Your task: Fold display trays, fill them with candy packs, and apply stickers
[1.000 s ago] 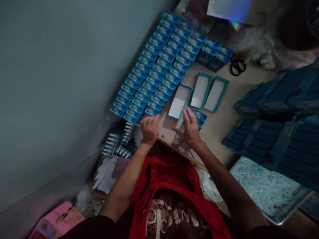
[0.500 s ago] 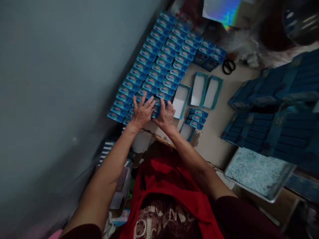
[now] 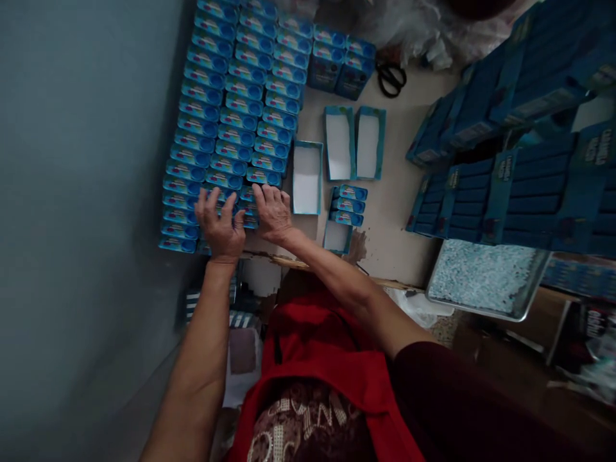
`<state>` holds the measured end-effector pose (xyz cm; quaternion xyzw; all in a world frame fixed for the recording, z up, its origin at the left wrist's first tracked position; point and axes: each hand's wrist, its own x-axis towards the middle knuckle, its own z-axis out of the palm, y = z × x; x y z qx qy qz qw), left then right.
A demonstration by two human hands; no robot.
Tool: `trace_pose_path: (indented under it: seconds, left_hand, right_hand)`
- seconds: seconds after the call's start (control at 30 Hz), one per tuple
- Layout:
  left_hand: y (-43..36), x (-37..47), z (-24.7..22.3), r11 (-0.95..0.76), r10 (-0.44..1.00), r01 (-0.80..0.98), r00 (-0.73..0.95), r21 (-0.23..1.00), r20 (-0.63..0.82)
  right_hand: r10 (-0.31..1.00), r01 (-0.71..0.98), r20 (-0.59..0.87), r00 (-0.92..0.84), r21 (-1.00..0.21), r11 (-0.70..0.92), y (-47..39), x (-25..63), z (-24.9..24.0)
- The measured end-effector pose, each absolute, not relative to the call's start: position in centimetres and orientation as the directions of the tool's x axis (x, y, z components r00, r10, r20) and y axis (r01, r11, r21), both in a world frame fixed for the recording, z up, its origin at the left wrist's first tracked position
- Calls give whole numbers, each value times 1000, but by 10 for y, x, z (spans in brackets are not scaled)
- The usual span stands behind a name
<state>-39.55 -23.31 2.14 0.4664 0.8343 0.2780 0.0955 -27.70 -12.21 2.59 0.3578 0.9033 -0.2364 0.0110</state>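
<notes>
Rows of small blue packs [image 3: 240, 102] stand tightly side by side along the wall. At the near end of these rows, my left hand [image 3: 219, 224] rests on the packs with its fingers spread. My right hand [image 3: 274, 215] lies at the right side of the same rows, its fingers stretched over the packs' edge and its thumb hidden. No pack is lifted by either hand. Just right of it lies an open blue box [image 3: 307, 176] with a white inside. Another open box [image 3: 337, 237] holds three small packs [image 3: 349, 205] at its far end.
Two more open boxes [image 3: 339, 142] lie farther back, near black-handled scissors [image 3: 391, 78]. Filled blue cartons [image 3: 524, 186] are stacked at the right. Below them, a metal tray [image 3: 474, 308] holds pale blue pieces. The wall [image 3: 86, 160] borders the left side; the table's front edge is chipped.
The view has turned and shifted, so the table looks straighter. My left hand has moved slightly away from my right. Both hands stay at the near end of the pack rows.
</notes>
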Motion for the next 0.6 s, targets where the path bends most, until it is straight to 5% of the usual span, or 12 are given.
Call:
trace_pose_path:
  seconds: [0.17, 0.27, 0.37, 0.47, 0.6]
  left_hand:
    - [-284, -338, 51, 421, 730, 657, -654, 625, 196]
    - [-306, -270, 53, 466, 682, 405, -731, 787, -28]
    - [-300, -202, 42, 401, 754, 50, -585, 915, -299]
    - [-279, -153, 27, 265, 884, -39, -388, 963, -259]
    - [-251, -129, 10, 254, 876, 3, -425, 967, -229]
  right_hand:
    - [623, 544, 2, -782, -484, 686, -149, -182, 58]
    - [612, 461, 230, -756, -477, 748, -177, -90, 66]
    - [655, 524, 248, -714, -431, 734, -186, -20, 51]
    - [691, 596, 208, -693, -375, 710, -175, 14, 21]
    - [670, 596, 142, -729, -350, 723, -159, 18, -3]
